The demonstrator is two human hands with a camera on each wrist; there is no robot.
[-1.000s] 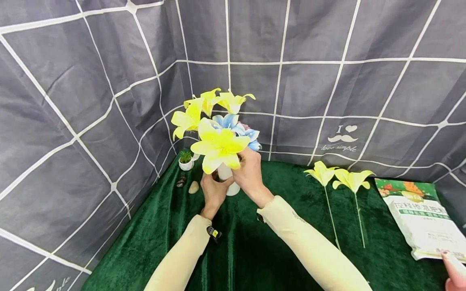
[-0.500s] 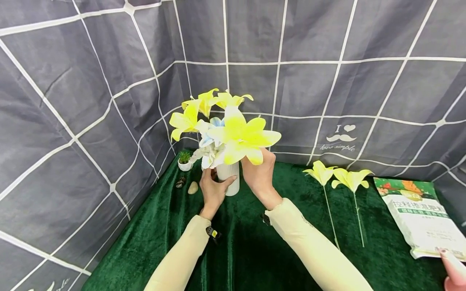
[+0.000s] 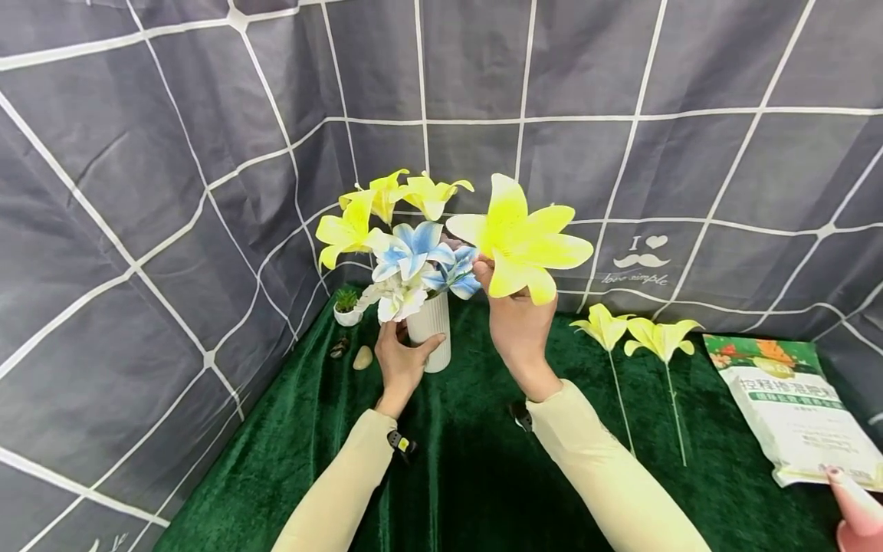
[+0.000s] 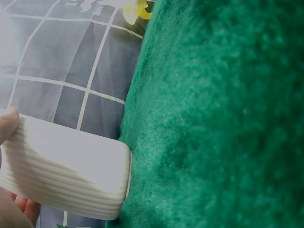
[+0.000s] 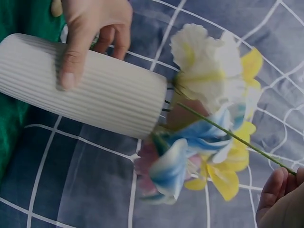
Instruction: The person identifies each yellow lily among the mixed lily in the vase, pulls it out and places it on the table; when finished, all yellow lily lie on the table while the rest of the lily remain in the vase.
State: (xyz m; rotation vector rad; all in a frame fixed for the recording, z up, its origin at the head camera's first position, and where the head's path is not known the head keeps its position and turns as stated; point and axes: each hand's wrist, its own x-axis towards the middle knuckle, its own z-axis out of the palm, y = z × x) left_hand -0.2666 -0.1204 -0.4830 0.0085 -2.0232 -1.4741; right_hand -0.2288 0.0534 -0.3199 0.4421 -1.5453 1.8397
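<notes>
My left hand [image 3: 400, 362] grips a white ribbed vase [image 3: 434, 337] standing on the green velvet cloth, thumb across its front and fingers behind. Blue-and-white lilies [image 3: 412, 249], a ruffled white flower [image 3: 395, 296] and several yellow lilies [image 3: 345, 230] rise from its mouth. To the right, my right hand [image 3: 523, 333] pinches the stem of a large yellow lily [image 3: 522, 244], just under the bloom. In the right wrist view the thin green stem [image 5: 237, 138] slants from those fingers to the vase's mouth, its lower end beside the white flower.
Two yellow lilies [image 3: 662, 337] lie on the cloth at right, beside a green-and-white packet [image 3: 803, 414]. Another person's fingertip [image 3: 851, 498] touches the packet's lower edge. A small potted succulent [image 3: 348, 308] and stones [image 3: 362, 357] sit left of the vase; grid-patterned curtain hangs behind.
My right hand has moved right and slightly up with the large yellow lily, away from in front of the vase, uncovering the blue and white flowers. The left hand keeps its grip on the vase.
</notes>
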